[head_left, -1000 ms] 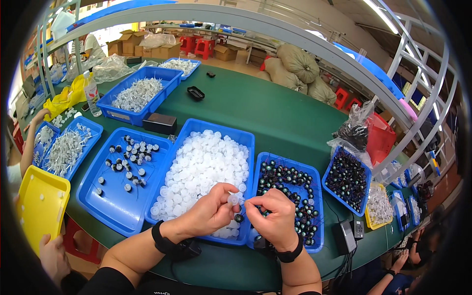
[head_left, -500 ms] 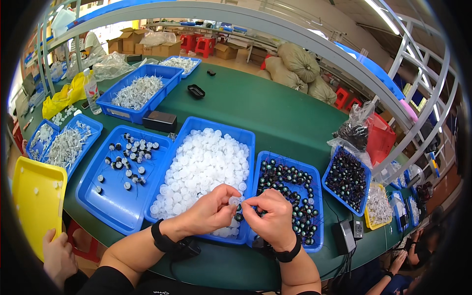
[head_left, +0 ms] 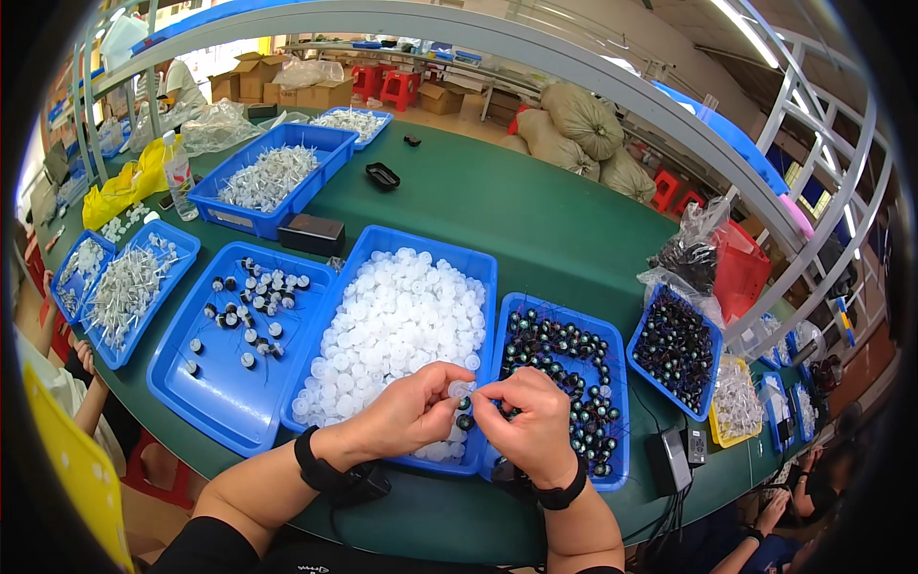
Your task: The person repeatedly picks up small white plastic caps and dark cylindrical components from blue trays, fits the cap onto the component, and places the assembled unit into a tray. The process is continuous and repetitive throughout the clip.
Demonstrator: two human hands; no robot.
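Note:
Over the near right corner of a blue tray (head_left: 486,277) heaped with translucent white round plastic caps (head_left: 402,316), my two hands meet at the fingertips. My left hand (head_left: 421,407) pinches one white cap (head_left: 460,389) between thumb and forefinger. My right hand (head_left: 524,416) is closed in a pinch against the cap's right side; its fingers hide what they hold. Below and beside that hand lies a blue tray (head_left: 564,314) of small dark round parts (head_left: 588,411) with thin wires. In the left blue tray (head_left: 206,397) are several capped dark parts (head_left: 263,301).
A black box (head_left: 311,233) stands behind the trays. Farther back are a blue bin (head_left: 258,225) of white stemmed pieces, a bottle (head_left: 178,177) and a black dish (head_left: 382,176). At right sit another tray of dark parts (head_left: 674,349) and a power adapter (head_left: 669,459). A yellow tray (head_left: 72,459) tilts at lower left.
The yellow tray at left has swung down and leftward, and the other person's hand near it has left view. Another person's arm now shows behind it. My hands stay nearly in place.

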